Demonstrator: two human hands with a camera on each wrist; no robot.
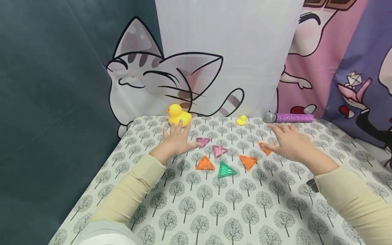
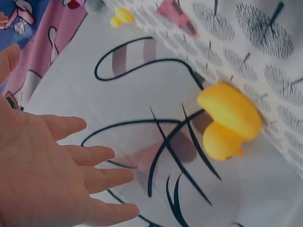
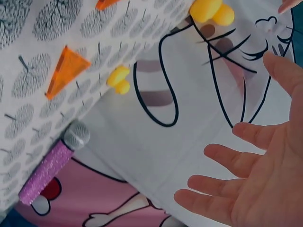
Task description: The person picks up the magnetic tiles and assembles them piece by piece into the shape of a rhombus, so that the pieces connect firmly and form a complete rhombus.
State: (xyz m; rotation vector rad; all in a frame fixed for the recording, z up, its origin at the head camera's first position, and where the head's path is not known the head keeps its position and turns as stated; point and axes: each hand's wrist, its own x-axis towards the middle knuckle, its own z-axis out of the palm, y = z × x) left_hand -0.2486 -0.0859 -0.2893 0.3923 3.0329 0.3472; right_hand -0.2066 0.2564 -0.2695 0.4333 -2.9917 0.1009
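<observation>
My left hand (image 1: pixel 176 139) is held above the table with fingers spread, overlapping the lower edge of a large yellow rubber duck (image 1: pixel 179 115) in the head view. In the left wrist view its palm and straight fingers show nothing in them. My right hand (image 1: pixel 289 141) hovers at the right, palm bare in the right wrist view, its thumb overlapping an orange triangle (image 1: pixel 264 148). Between the hands lie two pink triangles (image 1: pixel 203 142), two more orange triangles (image 1: pixel 205 163) and a green triangle (image 1: pixel 226 169), all translucent.
At the table's back edge are a small yellow duck (image 1: pixel 241 120) and a purple glitter microphone (image 1: pixel 289 118) with a silver head. The tablecloth (image 1: pixel 186 224) has a tree print. Behind it hangs a curtain (image 1: pixel 196 30) with cartoon cats. A dark object (image 1: pixel 312 185) shows by the right cuff.
</observation>
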